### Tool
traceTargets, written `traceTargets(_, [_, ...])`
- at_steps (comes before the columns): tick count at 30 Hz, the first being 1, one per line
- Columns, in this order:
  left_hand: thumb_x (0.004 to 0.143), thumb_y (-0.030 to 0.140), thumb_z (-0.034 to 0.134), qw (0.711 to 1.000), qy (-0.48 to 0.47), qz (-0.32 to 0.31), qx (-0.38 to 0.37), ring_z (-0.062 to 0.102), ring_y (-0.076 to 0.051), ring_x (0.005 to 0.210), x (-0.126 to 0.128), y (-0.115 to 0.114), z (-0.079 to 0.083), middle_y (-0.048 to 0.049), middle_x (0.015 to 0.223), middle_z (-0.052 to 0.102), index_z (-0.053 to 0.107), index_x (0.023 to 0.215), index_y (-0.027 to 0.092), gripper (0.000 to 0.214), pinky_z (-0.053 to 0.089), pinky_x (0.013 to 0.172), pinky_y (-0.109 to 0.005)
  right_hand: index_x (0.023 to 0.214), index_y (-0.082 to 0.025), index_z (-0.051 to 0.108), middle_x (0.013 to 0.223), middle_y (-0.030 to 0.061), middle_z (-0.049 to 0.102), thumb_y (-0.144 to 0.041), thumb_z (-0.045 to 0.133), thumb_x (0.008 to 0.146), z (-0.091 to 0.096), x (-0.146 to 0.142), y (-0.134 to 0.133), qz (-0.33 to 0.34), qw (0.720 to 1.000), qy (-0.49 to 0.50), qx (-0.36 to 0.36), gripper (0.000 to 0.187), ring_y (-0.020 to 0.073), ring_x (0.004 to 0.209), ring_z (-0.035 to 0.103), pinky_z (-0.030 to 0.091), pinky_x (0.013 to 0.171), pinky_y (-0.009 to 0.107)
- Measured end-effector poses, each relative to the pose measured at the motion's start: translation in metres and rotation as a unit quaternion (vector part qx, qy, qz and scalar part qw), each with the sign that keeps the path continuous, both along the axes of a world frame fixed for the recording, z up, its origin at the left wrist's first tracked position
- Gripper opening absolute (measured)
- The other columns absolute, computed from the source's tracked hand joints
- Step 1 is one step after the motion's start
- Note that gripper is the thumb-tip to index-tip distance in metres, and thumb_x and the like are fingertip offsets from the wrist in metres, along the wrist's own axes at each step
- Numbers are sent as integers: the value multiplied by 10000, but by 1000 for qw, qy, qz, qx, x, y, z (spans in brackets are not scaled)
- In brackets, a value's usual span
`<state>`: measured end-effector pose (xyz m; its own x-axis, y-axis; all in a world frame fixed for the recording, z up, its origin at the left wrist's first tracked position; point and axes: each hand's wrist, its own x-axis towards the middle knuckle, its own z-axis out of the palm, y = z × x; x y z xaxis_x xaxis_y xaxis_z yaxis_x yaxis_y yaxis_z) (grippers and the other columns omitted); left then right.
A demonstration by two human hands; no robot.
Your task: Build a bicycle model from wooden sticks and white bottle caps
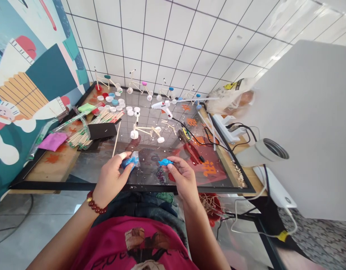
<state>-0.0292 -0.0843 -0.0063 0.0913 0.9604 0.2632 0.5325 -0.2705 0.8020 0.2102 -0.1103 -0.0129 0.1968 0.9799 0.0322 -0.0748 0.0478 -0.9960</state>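
My left hand (113,172) is closed on a small clear bag of blue clay (130,161) over the table's front part. To the right, my right hand (184,176) pinches a small torn lump of blue clay (165,162) between thumb and fingers. The two blue pieces are apart. Just beyond my hands stands a small bicycle model (146,130) made of wooden sticks with white bottle caps as wheels; it has no coloured seat like those on the models at the back.
Several finished bicycle models (140,88) line the back edge. Loose bottle caps (114,102), bundled sticks (80,138) and a pink clay packet (53,141) lie left. A white glue gun (163,108), its cord and red-handled pliers (191,148) lie right.
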Motion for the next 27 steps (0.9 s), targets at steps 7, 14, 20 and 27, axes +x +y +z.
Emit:
traceTargets(7, [849, 244, 690, 987, 24, 12, 156, 603, -289, 1182, 12, -8, 11, -117, 1219, 672, 702, 1117, 214, 270, 451, 1077, -476, 993, -214, 704, 892, 26, 751, -385, 771, 809, 4, -22, -7, 31, 999, 25, 13, 260, 151, 793, 705, 596, 768, 295])
traceTargets(14, [824, 351, 731, 963, -235, -88, -102, 714, -206, 857, 41, -29, 18, -85, 1037, 736, 734, 1041, 193, 268, 609, 768, -320, 998, -235, 698, 1049, 61, 719, -264, 694, 888, 9, -33, -16, 90, 978, -96, 163, 114, 175, 974, 701, 591, 887, 333])
traceTargets(20, [835, 247, 722, 993, -103, -47, 40, 701, -176, 786, 33, -31, 19, -29, 851, 756, 751, 831, 224, 38, 568, 748, -274, 1254, -278, 626, 1120, 79, 707, -186, 652, 894, 10, -41, -22, 68, 913, -301, 266, 373, 193, 1008, 695, 605, 894, 348])
traceTargets(27, [900, 132, 588, 986, 9, -66, 152, 695, -165, 767, 28, -37, 19, -47, 815, 741, 698, 850, 205, 141, 545, 739, -245, 1168, -213, 677, 996, 108, 750, -133, 532, 922, 1, -54, -23, 12, 840, -433, 328, 297, 222, 880, 729, 634, 771, 349])
